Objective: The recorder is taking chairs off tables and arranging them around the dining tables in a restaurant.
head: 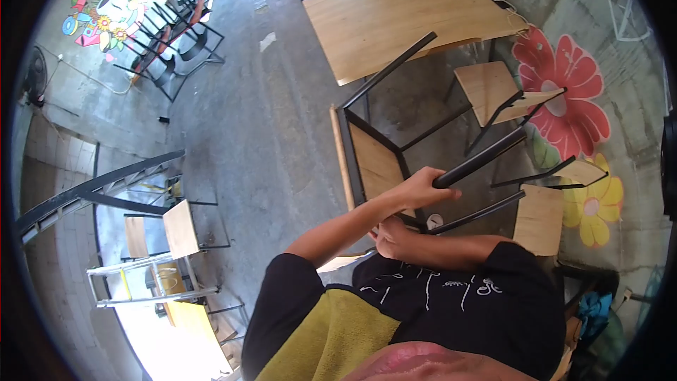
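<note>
A chair [372, 154] with a wooden seat and black metal legs is tipped over in front of me, the underside of its seat exposed. My left hand [423, 189] is wrapped around one thick black leg [484, 157], which points away to the upper right. Beneath my left forearm, my right hand [390, 237] is closed on the chair's frame near the seat's close corner; the exact grip is partly hidden. My forearms cross. Part of a curved wooden piece [344, 262] shows beside my right hand, probably the backrest. A yellow-green towel [333, 333] hangs over my black shirt.
A wooden table [402, 10] stands ahead, with a chair [489, 92] at its right. Another chair [539, 217] is by the flower-painted wall. At left are a chair [181, 228] and a metal ladder [153, 280]. Several upturned chairs [174, 37] line the far left wall.
</note>
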`<action>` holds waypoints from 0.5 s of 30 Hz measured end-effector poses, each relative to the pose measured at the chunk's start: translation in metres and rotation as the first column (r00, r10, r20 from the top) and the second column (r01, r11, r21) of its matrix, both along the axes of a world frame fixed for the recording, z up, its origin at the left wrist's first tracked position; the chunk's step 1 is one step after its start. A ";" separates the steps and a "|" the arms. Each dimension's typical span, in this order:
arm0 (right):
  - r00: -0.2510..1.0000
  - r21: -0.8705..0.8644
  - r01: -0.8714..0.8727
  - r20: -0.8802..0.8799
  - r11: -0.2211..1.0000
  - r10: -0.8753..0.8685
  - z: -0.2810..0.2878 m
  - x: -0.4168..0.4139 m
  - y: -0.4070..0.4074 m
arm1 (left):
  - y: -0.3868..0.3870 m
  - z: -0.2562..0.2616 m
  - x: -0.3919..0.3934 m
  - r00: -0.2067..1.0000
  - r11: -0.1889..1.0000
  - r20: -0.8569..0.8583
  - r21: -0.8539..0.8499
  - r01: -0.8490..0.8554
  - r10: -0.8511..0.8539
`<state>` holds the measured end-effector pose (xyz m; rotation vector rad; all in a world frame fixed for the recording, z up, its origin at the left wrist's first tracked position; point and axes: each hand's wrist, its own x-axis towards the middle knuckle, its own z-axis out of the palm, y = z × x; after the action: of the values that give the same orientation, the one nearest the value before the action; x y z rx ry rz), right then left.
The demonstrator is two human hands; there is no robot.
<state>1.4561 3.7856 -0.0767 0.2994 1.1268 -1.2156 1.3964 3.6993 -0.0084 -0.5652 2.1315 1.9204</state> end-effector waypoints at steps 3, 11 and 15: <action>0.972 -0.390 -0.094 0.162 0.916 0.169 -0.036 -0.021 0.020 | 0.012 0.026 0.011 0.994 0.988 -0.021 -0.106 -0.110 0.109; 0.671 -0.012 -0.579 -0.576 0.815 0.467 0.035 -0.207 0.120 | -0.027 0.047 0.072 0.925 0.926 -0.118 -0.072 -0.370 0.361; 0.612 0.602 -0.346 -0.436 0.719 0.660 0.000 -0.235 0.209 | -0.017 0.059 0.083 0.844 0.870 -0.233 0.013 -0.493 0.482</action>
<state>1.2212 3.9947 -0.0772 -0.1210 1.9494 -0.4733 1.4799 3.6822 0.0501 -1.0300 2.3486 2.2956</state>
